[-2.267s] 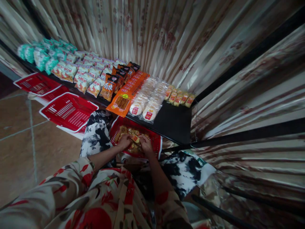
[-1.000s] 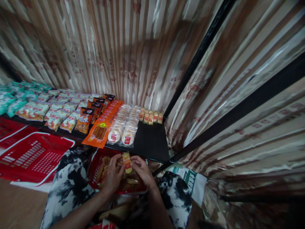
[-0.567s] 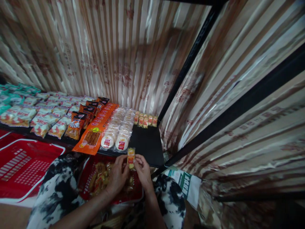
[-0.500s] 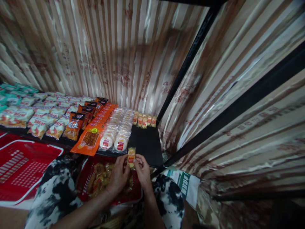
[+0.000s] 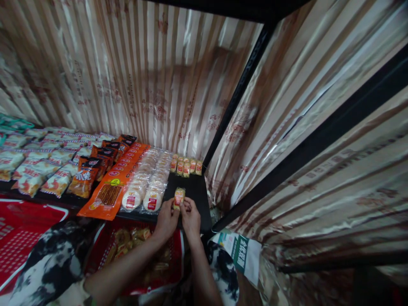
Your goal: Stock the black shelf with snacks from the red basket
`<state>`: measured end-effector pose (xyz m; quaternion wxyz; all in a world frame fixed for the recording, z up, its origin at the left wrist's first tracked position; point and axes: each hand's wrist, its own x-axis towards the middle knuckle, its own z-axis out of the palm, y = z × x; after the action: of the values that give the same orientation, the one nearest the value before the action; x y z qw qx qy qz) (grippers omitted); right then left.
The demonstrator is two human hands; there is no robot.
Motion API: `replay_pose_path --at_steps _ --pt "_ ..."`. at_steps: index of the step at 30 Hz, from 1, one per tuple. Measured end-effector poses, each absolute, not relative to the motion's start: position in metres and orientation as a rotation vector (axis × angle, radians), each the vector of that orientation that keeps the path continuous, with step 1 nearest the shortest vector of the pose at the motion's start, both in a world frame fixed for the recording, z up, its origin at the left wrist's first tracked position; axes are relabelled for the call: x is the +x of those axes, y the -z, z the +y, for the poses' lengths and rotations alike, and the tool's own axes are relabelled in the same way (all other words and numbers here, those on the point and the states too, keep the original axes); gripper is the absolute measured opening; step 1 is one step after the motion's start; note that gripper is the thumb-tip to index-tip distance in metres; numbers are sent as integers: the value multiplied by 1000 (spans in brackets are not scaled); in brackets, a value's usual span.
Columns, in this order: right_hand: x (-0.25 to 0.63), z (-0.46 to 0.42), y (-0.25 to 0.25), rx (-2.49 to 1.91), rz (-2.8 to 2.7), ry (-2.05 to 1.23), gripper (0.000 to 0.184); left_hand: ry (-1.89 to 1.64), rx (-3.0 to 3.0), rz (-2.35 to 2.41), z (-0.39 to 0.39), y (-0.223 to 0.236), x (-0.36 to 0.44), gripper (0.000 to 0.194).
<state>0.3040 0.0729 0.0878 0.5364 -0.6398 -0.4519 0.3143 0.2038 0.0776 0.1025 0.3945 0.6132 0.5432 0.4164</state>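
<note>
Between both hands I hold one small yellow snack packet (image 5: pixel 179 198) with a red label, upright over the black shelf (image 5: pixel 201 191). My left hand (image 5: pixel 168 219) pinches its left side, and my right hand (image 5: pixel 190 217) grips the lower right side. Several matching snack packets (image 5: pixel 186 166) stand in a cluster at the back corner of the shelf. Below my left forearm, a red basket (image 5: pixel 181 259) holds more yellow-wrapped packets (image 5: pixel 135 238).
Left along the shelf lie round white crackers in clear wrap (image 5: pixel 149 199), orange stick-snack packs (image 5: pixel 110 193), dark-orange bags (image 5: pixel 83 178) and white snack bags (image 5: pixel 35 174). Another red basket (image 5: pixel 28 212) stands at left. A black post (image 5: pixel 237 95) rises at the shelf's corner.
My two hands have carried the packet from the shelf's front edge forward over the black surface. The view has shifted slightly, so the shelf goods appear further left.
</note>
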Motion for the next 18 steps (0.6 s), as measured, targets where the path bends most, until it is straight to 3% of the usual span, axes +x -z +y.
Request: replay_pose_path --at_steps 10,18 --pt "334 128 -89 -1766 -1294 -588 26 -813 1565 1564 125 -108 242 39" --pt "347 152 -75 -1797 -1277 -410 34 -847 1567 1547 147 -116 263 40"
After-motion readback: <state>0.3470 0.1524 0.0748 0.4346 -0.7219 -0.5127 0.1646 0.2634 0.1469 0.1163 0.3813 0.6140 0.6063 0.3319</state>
